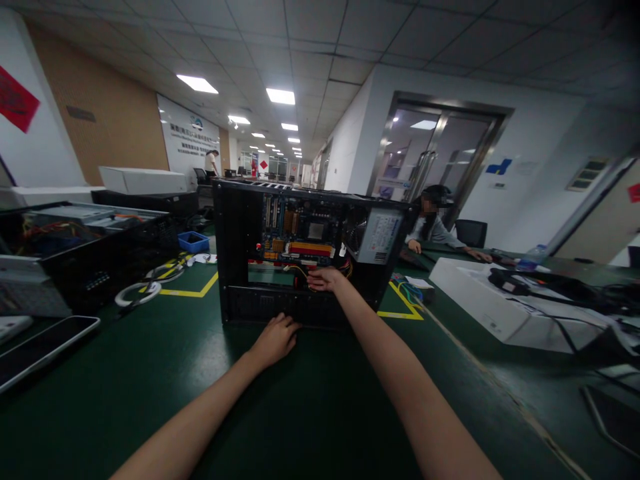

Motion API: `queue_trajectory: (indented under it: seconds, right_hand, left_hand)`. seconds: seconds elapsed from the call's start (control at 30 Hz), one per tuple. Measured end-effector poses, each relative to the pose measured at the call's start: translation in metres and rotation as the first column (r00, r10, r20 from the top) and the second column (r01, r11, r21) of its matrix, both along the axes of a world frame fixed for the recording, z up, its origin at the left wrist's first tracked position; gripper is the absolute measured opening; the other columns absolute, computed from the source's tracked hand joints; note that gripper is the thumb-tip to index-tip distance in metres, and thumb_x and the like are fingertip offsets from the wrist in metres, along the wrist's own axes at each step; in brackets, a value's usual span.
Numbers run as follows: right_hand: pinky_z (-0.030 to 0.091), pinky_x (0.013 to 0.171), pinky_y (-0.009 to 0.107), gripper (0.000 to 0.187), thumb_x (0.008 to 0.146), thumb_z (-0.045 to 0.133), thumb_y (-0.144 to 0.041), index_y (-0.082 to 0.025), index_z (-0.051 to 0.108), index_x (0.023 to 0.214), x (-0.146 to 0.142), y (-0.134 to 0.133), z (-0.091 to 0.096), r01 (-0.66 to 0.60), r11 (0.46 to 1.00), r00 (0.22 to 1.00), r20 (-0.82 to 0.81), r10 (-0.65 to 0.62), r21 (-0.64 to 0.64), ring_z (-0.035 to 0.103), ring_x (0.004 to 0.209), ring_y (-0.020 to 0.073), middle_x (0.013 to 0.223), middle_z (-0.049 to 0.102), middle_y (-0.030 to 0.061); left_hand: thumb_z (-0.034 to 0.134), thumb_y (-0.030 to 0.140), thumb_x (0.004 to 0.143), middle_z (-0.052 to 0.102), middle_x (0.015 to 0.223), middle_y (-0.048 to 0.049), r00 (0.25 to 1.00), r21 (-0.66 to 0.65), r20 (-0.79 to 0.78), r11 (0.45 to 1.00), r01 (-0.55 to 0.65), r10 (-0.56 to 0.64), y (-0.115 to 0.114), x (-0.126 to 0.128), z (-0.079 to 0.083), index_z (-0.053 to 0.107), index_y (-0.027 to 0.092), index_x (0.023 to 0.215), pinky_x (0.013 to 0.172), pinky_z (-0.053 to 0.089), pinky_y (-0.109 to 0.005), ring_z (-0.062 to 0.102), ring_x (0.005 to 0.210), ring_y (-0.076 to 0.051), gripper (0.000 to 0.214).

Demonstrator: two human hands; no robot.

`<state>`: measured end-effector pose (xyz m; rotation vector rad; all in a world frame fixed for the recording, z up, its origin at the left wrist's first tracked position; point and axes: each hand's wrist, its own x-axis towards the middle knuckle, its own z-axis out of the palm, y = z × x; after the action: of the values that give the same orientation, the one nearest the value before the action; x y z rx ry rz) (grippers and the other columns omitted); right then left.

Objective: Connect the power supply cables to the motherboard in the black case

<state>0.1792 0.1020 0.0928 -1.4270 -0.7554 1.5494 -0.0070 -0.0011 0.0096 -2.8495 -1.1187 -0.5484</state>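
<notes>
An open black computer case (245, 305) stands upright on the green table in front of me, its inside facing me. Within it are a motherboard (316, 231) with yellow and red memory slots and a silver power supply (383, 235) at the upper right. My right hand (325, 280) reaches into the lower part of the case, fingers closed on a thin yellow cable (299, 269) with a small pale connector at its end. Lying on the table, my left hand (277, 339) has its fingers loosely stretched against the case's bottom edge and holds nothing.
Another opened case (55, 267) lies at the left, near a phone (45, 343), coiled white cable (137, 293) and a blue bin (193, 241). A white box (480, 303) with black cables stands right. Beyond it sits a person (435, 223); yellow tape (200, 292) marks the table.
</notes>
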Motion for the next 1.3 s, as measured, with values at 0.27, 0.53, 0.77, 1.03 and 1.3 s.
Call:
queue_trajectory:
  seconds: [0.27,0.53,0.77,1.03,1.3]
  right_hand:
    - [0.045,0.05,0.02,0.012,0.071,0.046,-0.001,-0.013,0.048,0.069,0.006,-0.044,0.012,0.099,0.894,0.973,0.146,-0.18,0.438,0.054,0.046,0.0082,0.053,0.057,-0.0002]
    - [0.038,0.045,0.017,0.005,0.072,0.046,-0.016,-0.016,0.047,0.077,0.001,-0.133,-0.024,-0.247,0.708,0.871,0.471,-0.137,0.662,0.051,0.048,0.0071,0.061,0.057,-0.0023]
    - [0.036,0.054,0.018,0.012,0.08,0.04,-0.019,-0.018,0.051,0.083,-0.01,-0.181,-0.086,-0.613,0.686,0.547,0.837,0.011,0.392,0.05,0.054,0.0079,0.06,0.054,-0.0028]
    - [0.035,0.054,0.017,0.012,0.08,0.041,-0.02,-0.018,0.053,0.083,-0.008,-0.185,-0.094,-0.623,0.698,0.483,0.876,-0.013,0.354,0.049,0.059,0.0079,0.065,0.052,-0.0024]
    - [0.036,0.053,0.017,0.011,0.079,0.042,-0.019,-0.018,0.053,0.082,-0.009,-0.179,-0.09,-0.602,0.693,0.554,0.832,0.007,0.396,0.05,0.055,0.0077,0.061,0.054,-0.0026]
  left_hand:
    - [0.045,0.017,0.081,0.054,0.095,-0.0059,1.0,-0.006,-0.011,1.0,-0.006,0.006,0.001,0.001,0.001,0.051,0.02,0.108,0.08,0.038,-0.033,0.045,0.093,-0.021,0.029]
    - [0.045,0.018,0.081,0.054,0.097,-0.0059,1.0,0.0,-0.003,1.0,-0.021,0.021,0.002,0.002,-0.004,0.052,0.021,0.108,0.085,0.036,-0.035,0.045,0.096,-0.021,0.028]
    - [0.044,0.018,0.081,0.054,0.096,-0.0056,1.0,0.008,0.005,1.0,-0.022,0.022,0.002,0.001,-0.004,0.052,0.02,0.109,0.08,0.038,-0.033,0.045,0.093,-0.021,0.029]
    - [0.044,0.018,0.081,0.054,0.096,-0.0052,1.0,0.004,0.013,1.0,-0.021,0.021,0.003,0.001,-0.004,0.052,0.02,0.109,0.081,0.037,-0.034,0.045,0.094,-0.021,0.029]
    - [0.045,0.017,0.081,0.055,0.096,-0.0054,1.0,0.002,0.015,1.0,-0.018,0.018,0.002,0.001,-0.004,0.053,0.02,0.108,0.083,0.037,-0.034,0.045,0.093,-0.02,0.028]
